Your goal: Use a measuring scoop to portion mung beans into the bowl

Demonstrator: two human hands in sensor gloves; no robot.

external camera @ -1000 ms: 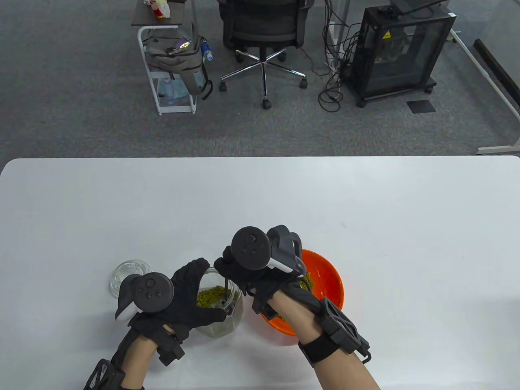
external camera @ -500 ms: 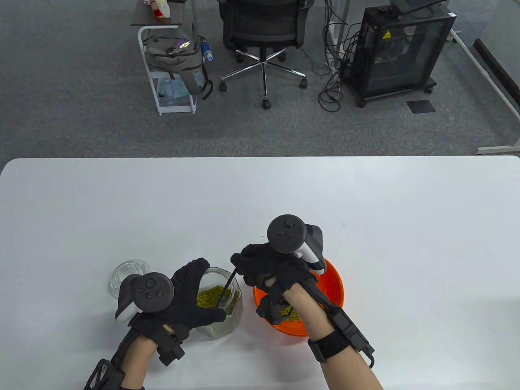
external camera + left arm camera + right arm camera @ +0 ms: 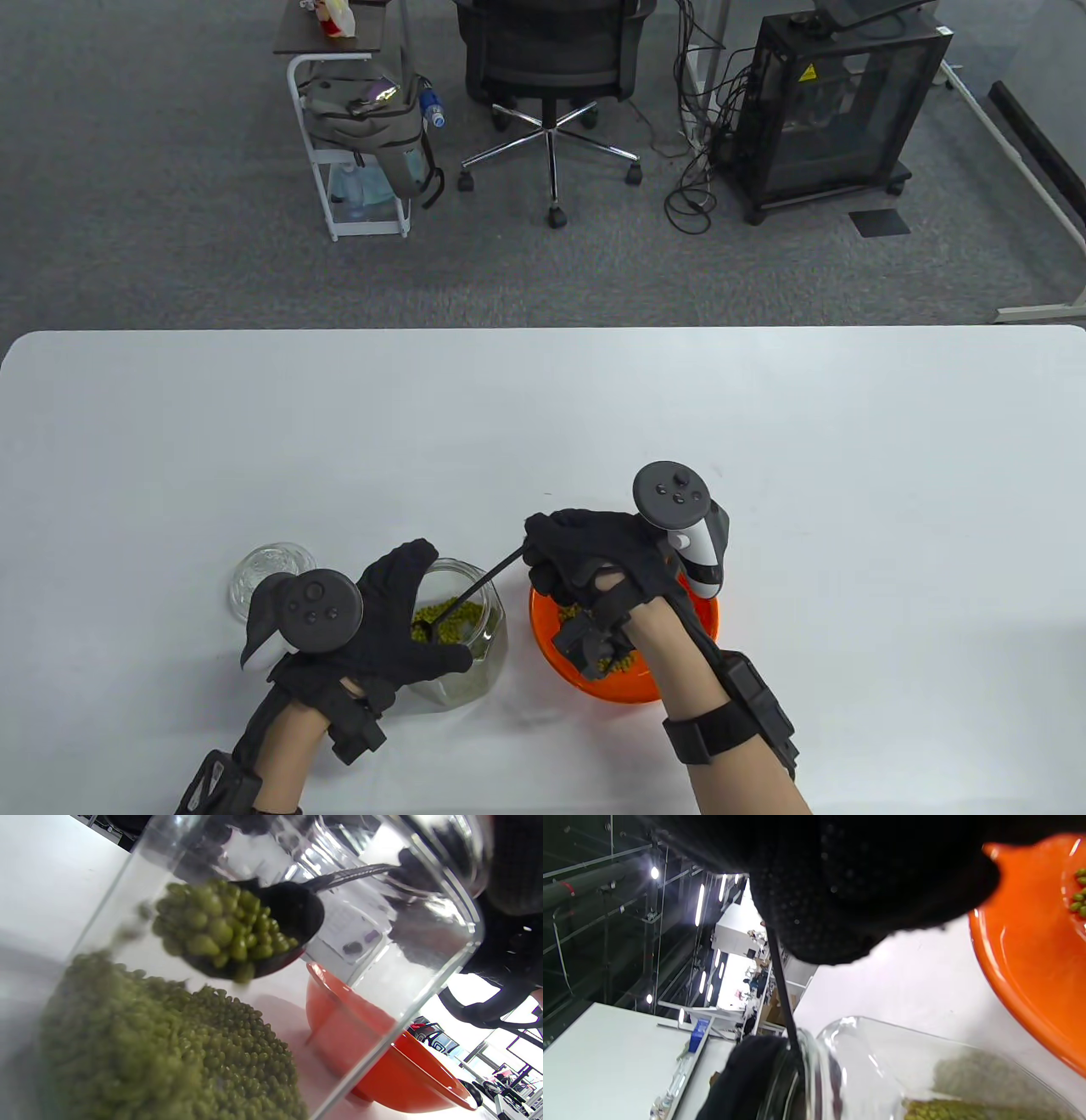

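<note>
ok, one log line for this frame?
left hand grips jar | right hand holds scoop, loaded, inside jar | bowl part-filled

Right hand (image 3: 594, 560) covers the scoop handle's grip end in table view and blocks the far rim of the orange bowl (image 3: 679, 679) plus most of the beans in it. Left hand (image 3: 382, 624) hides the near-left wall of the jar (image 3: 484, 671). Both forearms cut off at the bottom edge. Left wrist view: mung beans (image 3: 169, 1052) at lower left blurred, jar rim cropped at top. Right wrist view: glove fills the top, bowl cropped at right.
</note>
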